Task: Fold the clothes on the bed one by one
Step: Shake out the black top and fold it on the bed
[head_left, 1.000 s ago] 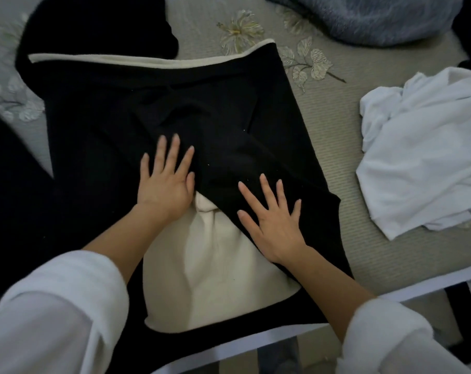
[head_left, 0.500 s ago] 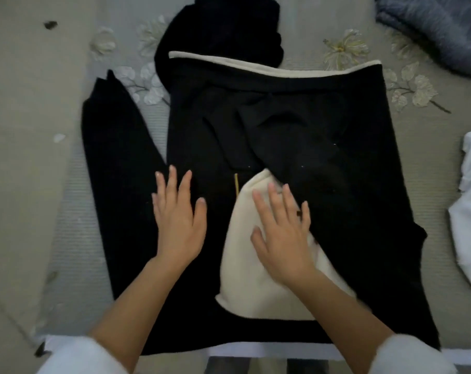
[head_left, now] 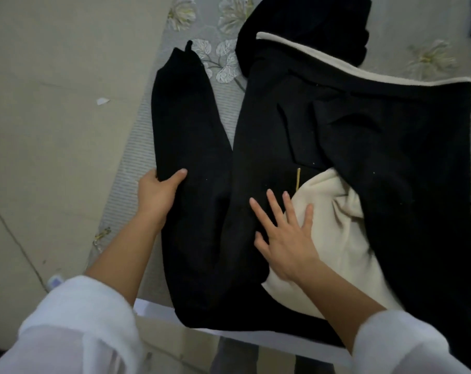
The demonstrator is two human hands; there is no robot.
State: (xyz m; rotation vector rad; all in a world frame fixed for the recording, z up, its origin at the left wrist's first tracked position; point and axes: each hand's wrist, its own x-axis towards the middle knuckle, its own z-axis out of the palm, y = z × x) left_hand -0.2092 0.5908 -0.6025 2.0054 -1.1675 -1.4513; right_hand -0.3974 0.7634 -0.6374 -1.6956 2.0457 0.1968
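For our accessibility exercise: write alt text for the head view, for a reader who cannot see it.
A left hand grips the sleeve of a black coat spread on a bed, while the right hand lies flat across the coat's front and cream lining.

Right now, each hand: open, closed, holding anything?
Left hand: closed, gripping the black sleeve.
Right hand: open, pressing flat on the coat and its cream lining.

Setting: a bedroom in a home. You stood at the edge of a bed (head_left: 153, 306) dressed in a grey ribbed cover (head_left: 137, 147) with embroidered flowers (head_left: 220, 58). A black garment (head_left: 336, 136) lay spread across it. Beige flooring (head_left: 53, 144) ran alongside, with a paper scrap (head_left: 102, 101) on it.
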